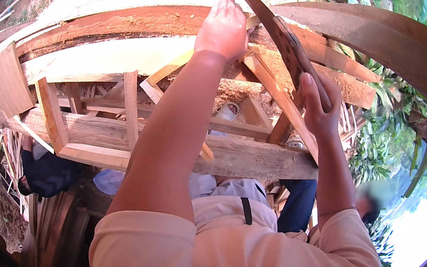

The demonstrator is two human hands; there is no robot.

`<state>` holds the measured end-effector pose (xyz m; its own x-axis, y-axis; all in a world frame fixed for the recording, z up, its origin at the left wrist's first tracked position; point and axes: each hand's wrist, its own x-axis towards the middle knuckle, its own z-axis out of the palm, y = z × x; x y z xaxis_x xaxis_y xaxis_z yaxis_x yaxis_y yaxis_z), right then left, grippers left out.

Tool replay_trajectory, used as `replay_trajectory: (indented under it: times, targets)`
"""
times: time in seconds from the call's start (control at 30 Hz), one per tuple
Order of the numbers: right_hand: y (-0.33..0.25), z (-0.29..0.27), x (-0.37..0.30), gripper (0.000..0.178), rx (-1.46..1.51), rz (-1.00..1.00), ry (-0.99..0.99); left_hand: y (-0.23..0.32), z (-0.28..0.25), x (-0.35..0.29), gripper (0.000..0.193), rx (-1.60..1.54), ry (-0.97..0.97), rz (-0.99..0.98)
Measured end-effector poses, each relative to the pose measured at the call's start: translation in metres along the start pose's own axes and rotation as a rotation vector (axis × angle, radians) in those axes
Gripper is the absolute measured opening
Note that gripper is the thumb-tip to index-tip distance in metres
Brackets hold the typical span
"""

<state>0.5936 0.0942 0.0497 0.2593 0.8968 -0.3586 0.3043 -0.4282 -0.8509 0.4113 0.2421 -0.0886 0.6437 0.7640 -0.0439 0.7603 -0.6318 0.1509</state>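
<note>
My right hand (pixel 321 98) is wrapped round the worn wooden handle of what looks like a handsaw (pixel 261 8), thumb pointing up. Its long, dark blade slants away toward the top edge; its teeth cannot be made out. My left hand (pixel 222 27) is closed and pressed down on a pale wooden strip (pixel 174 66) at the far side of the bench, just left of the blade. Part of that strip is hidden under the hand and forearm. Whether the blade touches the wood cannot be told.
A low bench of rough beams (pixel 261 154) stretches across in front of me. Slim frame pieces (pixel 130 110) and a slanting batten (pixel 284 102) lie over it. A flat board (pixel 8 79) rests at the left end. Another person in dark clothing (pixel 51 169) is at the left; plants (pixel 387 134) grow at right.
</note>
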Motion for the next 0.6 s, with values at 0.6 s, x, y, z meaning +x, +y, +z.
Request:
replay_trajectory:
  times: [0.6]
  targets:
    - [0.012, 0.017, 0.022, 0.035, 0.145, -0.098, 0.067, -0.013, -0.009, -0.004, 0.038, 0.119, 0.015, 0.106]
